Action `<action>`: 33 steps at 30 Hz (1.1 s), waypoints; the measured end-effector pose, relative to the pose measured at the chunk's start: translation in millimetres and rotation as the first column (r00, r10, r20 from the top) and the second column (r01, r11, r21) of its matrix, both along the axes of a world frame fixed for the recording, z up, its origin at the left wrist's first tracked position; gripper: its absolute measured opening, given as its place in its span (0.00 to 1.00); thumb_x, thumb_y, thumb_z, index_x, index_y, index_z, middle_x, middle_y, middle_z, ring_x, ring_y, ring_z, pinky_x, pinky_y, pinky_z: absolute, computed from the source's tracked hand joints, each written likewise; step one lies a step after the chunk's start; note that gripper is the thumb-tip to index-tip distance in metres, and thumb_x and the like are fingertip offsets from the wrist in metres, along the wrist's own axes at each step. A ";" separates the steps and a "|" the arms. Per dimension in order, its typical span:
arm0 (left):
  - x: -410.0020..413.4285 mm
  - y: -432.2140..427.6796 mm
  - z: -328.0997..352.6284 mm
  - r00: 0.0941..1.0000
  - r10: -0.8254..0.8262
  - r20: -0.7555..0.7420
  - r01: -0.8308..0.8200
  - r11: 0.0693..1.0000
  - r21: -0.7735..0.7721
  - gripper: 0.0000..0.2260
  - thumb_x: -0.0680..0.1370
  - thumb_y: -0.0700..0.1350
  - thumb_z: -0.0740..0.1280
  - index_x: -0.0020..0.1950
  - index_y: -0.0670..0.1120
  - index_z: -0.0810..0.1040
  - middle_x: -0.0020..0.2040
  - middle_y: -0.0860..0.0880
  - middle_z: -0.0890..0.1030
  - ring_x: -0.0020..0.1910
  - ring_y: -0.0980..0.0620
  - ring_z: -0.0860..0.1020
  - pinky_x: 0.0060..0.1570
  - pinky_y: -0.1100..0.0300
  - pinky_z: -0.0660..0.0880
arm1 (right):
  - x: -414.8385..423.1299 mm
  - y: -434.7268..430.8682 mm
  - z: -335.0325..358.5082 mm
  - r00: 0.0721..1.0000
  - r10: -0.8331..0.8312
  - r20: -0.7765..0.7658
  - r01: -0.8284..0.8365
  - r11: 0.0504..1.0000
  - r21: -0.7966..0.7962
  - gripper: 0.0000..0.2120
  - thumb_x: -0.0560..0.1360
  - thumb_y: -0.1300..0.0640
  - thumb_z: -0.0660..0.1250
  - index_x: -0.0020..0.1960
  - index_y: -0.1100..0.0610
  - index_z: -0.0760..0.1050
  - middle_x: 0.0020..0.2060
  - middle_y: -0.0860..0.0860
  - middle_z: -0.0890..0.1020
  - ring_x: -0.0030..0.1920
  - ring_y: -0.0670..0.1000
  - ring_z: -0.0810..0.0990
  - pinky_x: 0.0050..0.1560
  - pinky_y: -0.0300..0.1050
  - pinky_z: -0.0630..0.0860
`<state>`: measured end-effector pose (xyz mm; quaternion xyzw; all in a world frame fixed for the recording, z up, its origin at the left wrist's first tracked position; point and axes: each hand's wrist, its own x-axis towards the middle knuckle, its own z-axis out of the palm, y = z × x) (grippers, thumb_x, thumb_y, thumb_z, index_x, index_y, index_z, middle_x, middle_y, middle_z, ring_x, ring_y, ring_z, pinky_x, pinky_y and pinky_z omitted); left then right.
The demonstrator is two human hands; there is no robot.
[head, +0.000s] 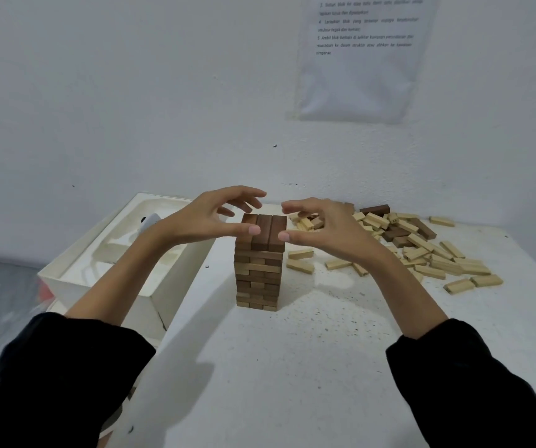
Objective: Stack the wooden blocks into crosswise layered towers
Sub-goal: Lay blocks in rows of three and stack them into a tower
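A tower of wooden blocks (258,273) stands in the middle of the white table, its layers laid crosswise in light and dark wood. Three dark brown blocks (265,231) form its top layer. My left hand (210,218) hovers at the top layer's left side, thumb tip lying over the near left block, fingers spread and loosely bent above. My right hand (320,226) sits at the right side, thumb tip at the near right corner, fingers arched over the far edge. Neither hand holds a block.
A loose pile of light and dark blocks (421,250) is spread over the table's right side. An open white box (124,279) stands to the left of the tower. A printed sheet (363,56) hangs on the white wall behind.
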<state>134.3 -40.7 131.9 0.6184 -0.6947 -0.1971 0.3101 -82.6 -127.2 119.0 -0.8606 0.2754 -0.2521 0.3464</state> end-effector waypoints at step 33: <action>-194.0 -84.1 -115.8 0.982 0.117 -0.146 -0.133 0.986 -0.102 0.18 0.75 0.42 0.70 0.64 0.43 0.74 0.55 0.47 0.79 0.51 0.56 0.74 0.46 0.79 0.67 | -151.8 -25.0 -130.9 0.836 -0.539 0.102 0.548 0.826 -0.130 0.14 0.72 0.62 0.69 0.57 0.57 0.79 0.55 0.53 0.80 0.58 0.56 0.69 0.53 0.40 0.64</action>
